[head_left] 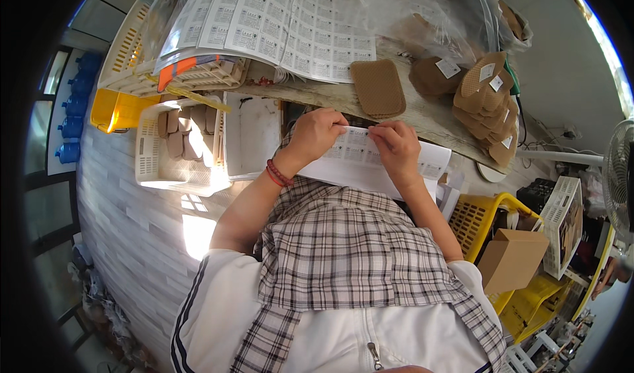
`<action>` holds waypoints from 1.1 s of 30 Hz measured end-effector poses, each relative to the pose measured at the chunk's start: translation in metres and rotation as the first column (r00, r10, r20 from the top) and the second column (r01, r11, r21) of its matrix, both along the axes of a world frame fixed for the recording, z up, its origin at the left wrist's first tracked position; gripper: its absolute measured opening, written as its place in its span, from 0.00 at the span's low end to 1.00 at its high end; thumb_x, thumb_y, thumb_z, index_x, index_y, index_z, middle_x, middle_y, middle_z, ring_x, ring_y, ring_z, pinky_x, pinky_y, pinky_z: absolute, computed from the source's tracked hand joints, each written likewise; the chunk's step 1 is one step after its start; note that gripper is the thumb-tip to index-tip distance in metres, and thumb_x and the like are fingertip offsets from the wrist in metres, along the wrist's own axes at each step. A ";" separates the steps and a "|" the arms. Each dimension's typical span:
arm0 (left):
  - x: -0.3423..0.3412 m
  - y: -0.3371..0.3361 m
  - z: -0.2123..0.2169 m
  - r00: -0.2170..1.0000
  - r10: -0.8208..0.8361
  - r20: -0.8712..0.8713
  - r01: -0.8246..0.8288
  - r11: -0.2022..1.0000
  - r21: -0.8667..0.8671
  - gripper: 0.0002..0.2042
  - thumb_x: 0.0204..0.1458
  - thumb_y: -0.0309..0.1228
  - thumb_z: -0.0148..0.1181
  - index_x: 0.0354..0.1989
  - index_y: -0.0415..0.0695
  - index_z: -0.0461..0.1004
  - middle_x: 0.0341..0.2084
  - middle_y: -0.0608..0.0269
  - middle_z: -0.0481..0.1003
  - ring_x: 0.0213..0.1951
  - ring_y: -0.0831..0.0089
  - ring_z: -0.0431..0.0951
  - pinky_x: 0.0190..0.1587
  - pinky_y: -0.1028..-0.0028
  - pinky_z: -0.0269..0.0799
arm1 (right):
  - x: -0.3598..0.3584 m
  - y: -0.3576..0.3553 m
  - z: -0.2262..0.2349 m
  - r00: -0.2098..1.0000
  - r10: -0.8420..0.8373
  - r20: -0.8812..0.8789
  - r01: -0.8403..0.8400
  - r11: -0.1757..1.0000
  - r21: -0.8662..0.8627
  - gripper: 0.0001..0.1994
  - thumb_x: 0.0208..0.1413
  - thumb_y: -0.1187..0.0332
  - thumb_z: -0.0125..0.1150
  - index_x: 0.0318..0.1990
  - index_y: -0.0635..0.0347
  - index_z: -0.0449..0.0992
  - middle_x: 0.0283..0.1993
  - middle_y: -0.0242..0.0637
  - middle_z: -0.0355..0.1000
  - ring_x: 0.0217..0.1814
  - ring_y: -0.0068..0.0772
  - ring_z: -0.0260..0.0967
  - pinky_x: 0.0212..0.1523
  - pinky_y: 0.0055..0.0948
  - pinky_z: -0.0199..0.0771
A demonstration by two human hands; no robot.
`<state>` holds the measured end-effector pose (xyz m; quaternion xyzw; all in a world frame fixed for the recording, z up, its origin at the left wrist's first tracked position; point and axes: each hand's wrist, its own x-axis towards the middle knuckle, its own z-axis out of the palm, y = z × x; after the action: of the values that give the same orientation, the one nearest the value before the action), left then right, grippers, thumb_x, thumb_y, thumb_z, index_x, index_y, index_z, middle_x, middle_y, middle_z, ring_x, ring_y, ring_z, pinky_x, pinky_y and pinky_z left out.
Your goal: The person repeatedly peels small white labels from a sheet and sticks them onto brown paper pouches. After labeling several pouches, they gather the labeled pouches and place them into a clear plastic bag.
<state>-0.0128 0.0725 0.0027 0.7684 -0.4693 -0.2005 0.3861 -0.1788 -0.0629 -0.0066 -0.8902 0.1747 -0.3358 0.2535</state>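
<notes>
A white sheet of printed labels (pixel 422 158) lies across my lap at the bench's front edge. My left hand (pixel 318 134) pinches its upper edge between thumb and fingertips. A short way to the right, my right hand (pixel 397 149) is closed on the same edge, thumb against fingers. Just beyond my hands, a stack of brown textured pads (pixel 378 87) rests on the wooden bench (pixel 317 97). To its right, more brown pads (pixel 485 102) lie heaped, several with small white labels on them.
Large printed label sheets (pixel 264 26) cover the bench's far left, beside clear plastic bags (pixel 429 16). A white basket (pixel 148 155) of brown pads stands lower left. At right are a yellow crate (pixel 470 218), an open cardboard box (pixel 515 257) and a fan (pixel 619 168).
</notes>
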 end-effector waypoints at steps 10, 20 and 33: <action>0.008 -0.007 -0.002 0.992 0.046 -0.114 -0.032 0.991 0.127 0.06 0.47 0.27 0.64 0.33 0.40 0.80 0.26 0.57 0.79 0.28 0.70 0.79 0.33 0.72 0.72 | -0.001 0.003 -0.011 0.976 0.184 0.114 -0.188 0.982 0.030 0.07 0.42 0.79 0.67 0.30 0.57 0.77 0.42 0.37 0.72 0.46 0.40 0.69 0.46 0.33 0.68; -0.002 -0.012 0.016 0.989 -0.076 0.124 0.071 0.996 0.047 0.03 0.49 0.24 0.60 0.31 0.37 0.75 0.45 0.54 0.77 0.46 0.60 0.76 0.46 0.66 0.71 | 0.011 -0.048 0.009 0.969 -0.007 0.246 -0.208 0.511 0.834 0.02 0.62 0.74 0.58 0.38 0.61 0.72 0.36 0.27 0.68 0.37 0.16 0.62 0.41 0.18 0.65; 0.008 -0.047 -0.002 0.923 -0.201 0.327 0.256 0.957 -0.136 0.03 0.49 0.21 0.54 0.29 0.34 0.72 0.55 0.37 0.70 0.62 0.43 0.65 0.64 0.53 0.60 | 0.084 -0.111 -0.013 0.980 -0.019 -0.200 0.138 0.788 0.599 0.04 0.57 0.72 0.61 0.37 0.61 0.75 0.29 0.33 0.74 0.31 0.25 0.70 0.35 0.27 0.70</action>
<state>-0.0046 0.0251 0.0003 0.6929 -0.6267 -0.0789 0.3478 -0.0952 -0.1736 -0.0200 -0.7797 0.3331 -0.1884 0.4956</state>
